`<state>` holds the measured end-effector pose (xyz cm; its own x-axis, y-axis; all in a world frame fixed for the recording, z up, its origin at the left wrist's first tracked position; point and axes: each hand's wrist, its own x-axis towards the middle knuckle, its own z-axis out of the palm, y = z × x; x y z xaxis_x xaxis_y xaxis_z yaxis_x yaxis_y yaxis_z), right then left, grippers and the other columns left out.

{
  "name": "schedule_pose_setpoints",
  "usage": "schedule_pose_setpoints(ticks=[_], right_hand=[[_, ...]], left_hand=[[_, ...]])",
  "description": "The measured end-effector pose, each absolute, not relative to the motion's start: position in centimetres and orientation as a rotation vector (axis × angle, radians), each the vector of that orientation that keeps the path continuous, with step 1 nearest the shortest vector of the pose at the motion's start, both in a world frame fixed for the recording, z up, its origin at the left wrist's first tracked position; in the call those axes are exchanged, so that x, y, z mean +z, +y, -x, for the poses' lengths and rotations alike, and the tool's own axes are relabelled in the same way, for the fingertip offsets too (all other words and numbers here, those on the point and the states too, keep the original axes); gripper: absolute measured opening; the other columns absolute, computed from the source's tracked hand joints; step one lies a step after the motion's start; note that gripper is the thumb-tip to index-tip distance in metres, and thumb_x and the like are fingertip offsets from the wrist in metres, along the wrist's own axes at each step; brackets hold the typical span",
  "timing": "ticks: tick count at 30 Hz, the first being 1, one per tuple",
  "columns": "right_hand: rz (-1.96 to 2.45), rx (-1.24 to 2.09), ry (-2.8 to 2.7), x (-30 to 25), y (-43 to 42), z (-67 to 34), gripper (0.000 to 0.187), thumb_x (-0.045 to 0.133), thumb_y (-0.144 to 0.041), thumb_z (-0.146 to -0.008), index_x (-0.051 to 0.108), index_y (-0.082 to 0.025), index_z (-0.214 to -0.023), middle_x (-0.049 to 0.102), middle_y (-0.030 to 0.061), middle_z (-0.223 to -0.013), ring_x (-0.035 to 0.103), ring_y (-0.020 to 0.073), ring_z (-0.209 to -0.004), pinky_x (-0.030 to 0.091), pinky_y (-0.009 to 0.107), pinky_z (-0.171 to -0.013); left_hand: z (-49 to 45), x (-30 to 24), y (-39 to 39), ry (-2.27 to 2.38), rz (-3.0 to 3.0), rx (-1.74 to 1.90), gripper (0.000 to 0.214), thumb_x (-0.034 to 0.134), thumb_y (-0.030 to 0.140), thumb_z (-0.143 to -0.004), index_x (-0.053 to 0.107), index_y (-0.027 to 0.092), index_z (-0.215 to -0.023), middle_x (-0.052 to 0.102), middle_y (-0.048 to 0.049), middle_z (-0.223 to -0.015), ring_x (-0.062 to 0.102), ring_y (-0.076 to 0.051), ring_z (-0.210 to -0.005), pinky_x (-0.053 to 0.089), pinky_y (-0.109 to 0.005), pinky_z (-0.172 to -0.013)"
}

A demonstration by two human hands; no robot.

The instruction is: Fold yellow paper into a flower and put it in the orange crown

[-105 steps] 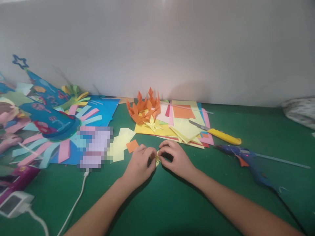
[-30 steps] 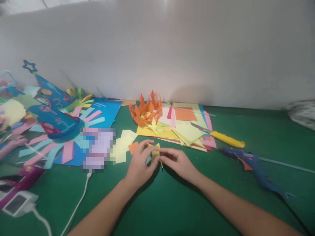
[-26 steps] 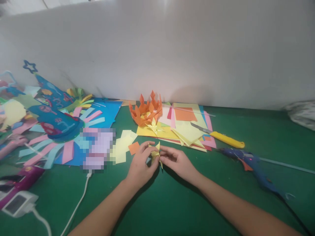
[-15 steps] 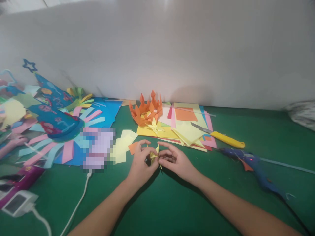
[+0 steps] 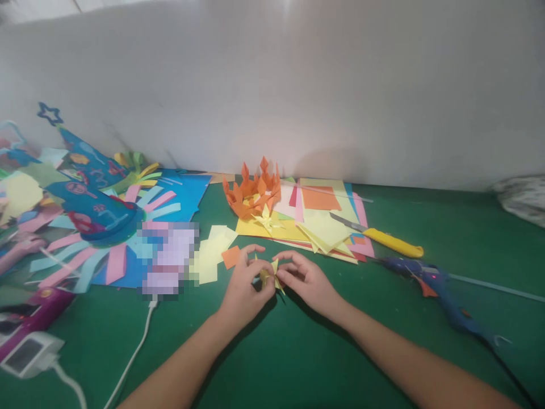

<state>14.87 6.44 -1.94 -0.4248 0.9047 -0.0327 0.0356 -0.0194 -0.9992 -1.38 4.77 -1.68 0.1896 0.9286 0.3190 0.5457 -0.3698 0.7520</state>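
Note:
Low over the green table, my left hand [image 5: 248,284] pinches a small folded yellow paper flower [image 5: 275,267] between thumb and fingers, hiding part of it. My right hand [image 5: 305,282] is curled at the flower's right side, thumb and fingertips at one pointed petal. Just beyond my hands, a finished-looking pale yellow paper flower [image 5: 267,220] leans by an orange folded-paper crown-like piece [image 5: 251,199]. An orange paper square [image 5: 231,257] lies beside my left hand.
Right of the stacked coloured paper [image 5: 321,199] lie a yellow utility knife [image 5: 394,242], blade out, and a blue glue gun [image 5: 430,278] with its cord. Leftward are pale yellow sheets [image 5: 208,255], a blue decorated cone hat [image 5: 93,207], a white cable [image 5: 134,352] and another person's hand [image 5: 29,244].
The yellow paper flower has turned slightly in my fingers, its lower tip now pointing more to the right. My right thumb and fingers have shifted a little around the petal.

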Motion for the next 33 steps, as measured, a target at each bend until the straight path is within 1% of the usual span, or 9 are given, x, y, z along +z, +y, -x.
schedule_pose_setpoints(ticks=[3,5,7,11,16,19,24,29,33], right_hand=[[0.997,1.476,-1.541,-2.2,6.5,-14.9,0.018,0.056,-0.028,-0.081,0.053,-0.02,-0.097,0.061,0.001,-0.081,0.06,0.0137,-0.076,0.049,0.027,-0.07],[0.974,1.438,-1.56,-2.3,6.6,-15.0,0.02,0.056,-0.026,-0.081,0.054,-0.02,-0.1,0.061,0.0015,-0.083,0.06,0.014,-0.079,0.049,0.028,-0.071],[0.952,1.406,-1.592,-2.3,6.7,-15.1,0.022,0.054,-0.025,-0.082,0.055,-0.021,-0.103,0.061,0.0018,-0.085,0.06,0.0139,-0.078,0.05,0.027,-0.071],[0.961,1.356,-1.597,-2.3,6.8,-15.3,0.018,0.058,-0.026,-0.08,0.057,-0.02,-0.096,0.059,0.0036,-0.092,0.059,0.0139,-0.08,0.05,0.027,-0.072],[1.096,1.32,-1.563,-2.0,6.8,-15.2,0.02,0.06,-0.032,-0.077,0.057,-0.018,-0.091,0.061,0.0026,-0.082,0.058,0.0143,-0.074,0.051,0.028,-0.069],[1.152,1.292,-1.574,-1.7,6.8,-15.1,0.019,0.058,-0.034,-0.077,0.059,-0.017,-0.085,0.061,0.0021,-0.076,0.057,0.0133,-0.066,0.049,0.027,-0.064],[1.173,1.323,-1.526,-1.6,6.8,-15.1,0.016,0.057,-0.032,-0.076,0.059,-0.017,-0.083,0.059,0.0008,-0.07,0.055,0.0125,-0.061,0.047,0.025,-0.057],[1.2,1.373,-1.525,-1.4,6.9,-15.1,0.012,0.054,-0.029,-0.076,0.053,-0.018,-0.072,0.051,-0.0031,-0.061,0.05,0.0101,-0.053,0.042,0.024,-0.053],[1.21,1.406,-1.514,-1.3,6.9,-15.1,0.012,0.054,-0.029,-0.074,0.054,-0.017,-0.074,0.05,-0.0035,-0.06,0.048,0.0099,-0.051,0.04,0.024,-0.051]], left_hand=[[1.4,-1.9,4.8,1.328,-1.984,1.046,0.012,0.053,0.007,-0.072,0.055,0.019,-0.075,0.05,-0.0087,-0.109,0.051,-0.022,-0.106,0.048,-0.03,-0.075],[1.4,-1.9,4.8,1.312,-1.983,1.039,0.014,0.053,0.006,-0.071,0.054,0.019,-0.075,0.051,-0.0082,-0.107,0.053,-0.021,-0.103,0.048,-0.03,-0.076],[1.4,-1.9,4.8,1.309,-1.996,1.027,0.015,0.052,0.005,-0.071,0.054,0.019,-0.074,0.052,-0.0078,-0.104,0.052,-0.021,-0.104,0.048,-0.03,-0.076],[1.6,-1.9,4.9,1.297,-2.078,1.042,0.016,0.053,0.004,-0.071,0.056,0.02,-0.073,0.052,-0.0069,-0.092,0.048,-0.023,-0.111,0.047,-0.031,-0.079],[1.9,-1.9,5.0,1.288,-2.146,1.024,0.012,0.053,0.008,-0.078,0.059,0.018,-0.075,0.049,-0.0079,-0.107,0.056,-0.016,-0.09,0.048,-0.03,-0.077],[2.0,-2.0,5.0,1.282,-2.196,1.032,0.012,0.052,0.01,-0.08,0.06,0.019,-0.077,0.046,-0.0075,-0.113,0.056,-0.013,-0.083,0.05,-0.029,-0.075],[2.0,-2.1,5.0,1.277,-2.286,1.051,0.014,0.053,0.007,-0.079,0.061,0.018,-0.075,0.037,-0.0083,-0.127,0.053,-0.014,-0.086,0.051,-0.032,-0.076],[2.1,-2.3,4.9,1.239,-2.331,1.058,0.014,0.053,0.006,-0.078,0.06,0.018,-0.076,0.039,-0.0083,-0.123,0.052,-0.015,-0.086,0.052,-0.032,-0.074],[2.1,-2.2,5.0,1.279,-2.377,1.022,0.013,0.052,0.008,-0.081,0.06,0.018,-0.076,0.04,-0.0081,-0.121,0.052,-0.014,-0.086,0.052,-0.032,-0.074]])
